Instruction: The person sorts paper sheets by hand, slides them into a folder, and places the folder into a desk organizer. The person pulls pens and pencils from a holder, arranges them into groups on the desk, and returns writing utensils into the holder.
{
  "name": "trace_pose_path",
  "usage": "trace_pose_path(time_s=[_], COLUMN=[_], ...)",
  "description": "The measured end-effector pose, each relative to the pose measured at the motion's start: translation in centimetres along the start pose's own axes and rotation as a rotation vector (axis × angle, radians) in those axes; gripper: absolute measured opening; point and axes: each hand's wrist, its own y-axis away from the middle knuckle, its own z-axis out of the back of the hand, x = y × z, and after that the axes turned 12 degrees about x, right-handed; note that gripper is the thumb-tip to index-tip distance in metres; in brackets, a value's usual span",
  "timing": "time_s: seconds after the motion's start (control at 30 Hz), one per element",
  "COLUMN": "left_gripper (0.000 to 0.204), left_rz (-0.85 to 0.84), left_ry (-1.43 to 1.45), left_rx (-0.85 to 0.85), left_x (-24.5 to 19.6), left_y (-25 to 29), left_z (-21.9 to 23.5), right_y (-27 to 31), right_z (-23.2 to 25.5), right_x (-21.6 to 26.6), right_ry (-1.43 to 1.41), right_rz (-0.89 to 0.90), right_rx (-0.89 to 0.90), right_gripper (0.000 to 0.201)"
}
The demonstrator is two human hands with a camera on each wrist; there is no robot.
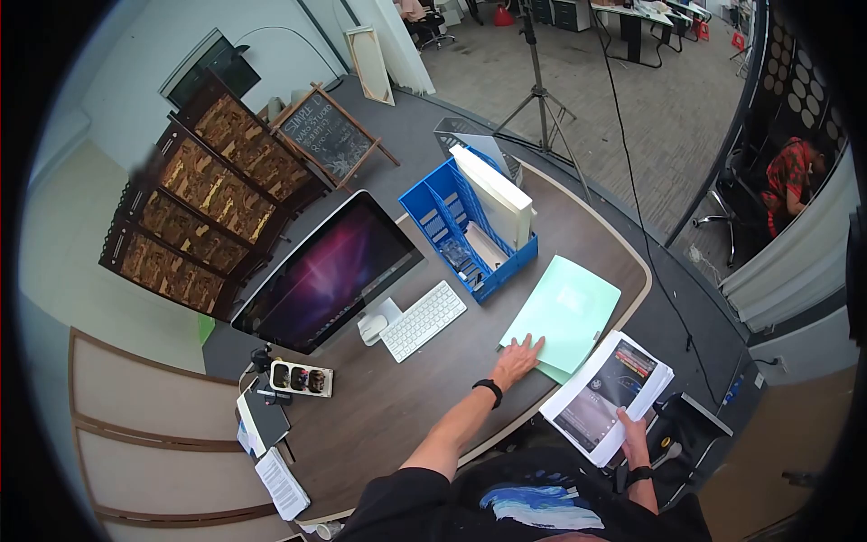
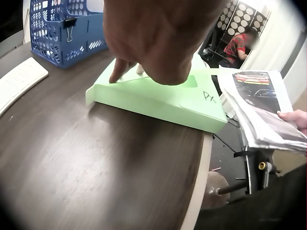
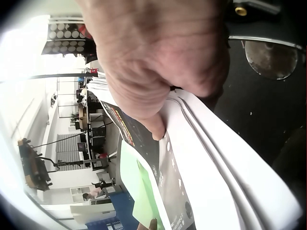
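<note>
A pale green file folder point(image 1: 569, 303) lies on the desk's right part, with handwritten letters on its side in the left wrist view. My left hand point(image 1: 517, 359) rests on the folder's near edge, fingers reaching over its top. In the left wrist view a finger point(image 2: 118, 72) touches the green surface while the knuckles hide the rest. My right hand point(image 1: 635, 434) grips a thick stack of printed papers point(image 1: 607, 393) just off the desk edge, thumb on top. The top sheet carries a dark printed picture. In the right wrist view several sheets of the stack point(image 3: 211, 158) fan apart.
A blue file rack point(image 1: 508, 271) holding white folders stands behind the green folder. Left of it are a white keyboard point(image 1: 423, 322), a mouse point(image 1: 372, 327) and a monitor point(image 1: 330, 275). A power strip point(image 1: 302, 379) and papers point(image 1: 282, 483) lie at the left. A black chair point(image 1: 700, 434) sits at the right.
</note>
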Motion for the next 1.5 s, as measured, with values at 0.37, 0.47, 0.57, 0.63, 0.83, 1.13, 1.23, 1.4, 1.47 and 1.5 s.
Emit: trace_pose_path(time_s=[0.37, 0.47, 0.57, 0.63, 0.83, 1.13, 1.23, 1.4, 1.47, 1.5], left_gripper=[0.036, 0.039, 0.042, 0.042, 0.055, 0.080, 0.083, 0.058, 0.054, 0.059], left_rz=[-0.116, -0.108, -0.120, -0.091, 0.134, 0.667, 0.773, 0.823, 0.789, 0.753], left_ry=[0.265, 0.320, 0.335, 0.444, 0.959, 1.873, 1.977, 1.853, 1.804, 1.738], left_rx=[0.145, 0.191, 0.209, 0.153, -0.026, 0.040, 0.083, -0.018, -0.285, -0.424], left_x=[1.1, 1.3, 1.2, 1.5, 1.6, -2.7, -2.2, -1.8, -0.8, -0.3], left_y=[1.5, 2.8, 3.8, 5.1, 12.2, 28.7, 32.0, 31.8, 30.5, 29.8], left_z=[3.3, 3.0, 2.5, 1.9, -2.3, -12.6, -14.3, -9.5, -6.6, -4.9], right_y=[-0.7, -1.4, -1.8, -1.9, -2.3, -3.0, -4.3, -5.3, -4.3, -3.8], right_z=[0.2, 0.7, 0.9, 0.8, 1.3, -5.8, -10.4, -17.7, -21.3, -22.7], right_x=[-0.5, -0.7, -0.2, -0.2, 1.3, 4.6, 5.2, 4.9, 6.0, 6.4], right_ry=[0.036, 0.092, 0.207, 0.207, 0.184, 0.255, 0.435, 0.693, 0.727, 0.729], right_rz=[0.017, 0.009, -0.025, -0.017, -0.013, -0.084, -0.164, 0.018, 0.075, 0.066], right_rx=[0.036, 0.073, 0.063, 0.066, 0.043, 0.293, 0.432, 0.708, 0.846, 0.847], right_gripper=[0.039, 0.038, 0.036, 0.036, 0.035, 0.035, 0.037, 0.042, 0.040, 0.040])
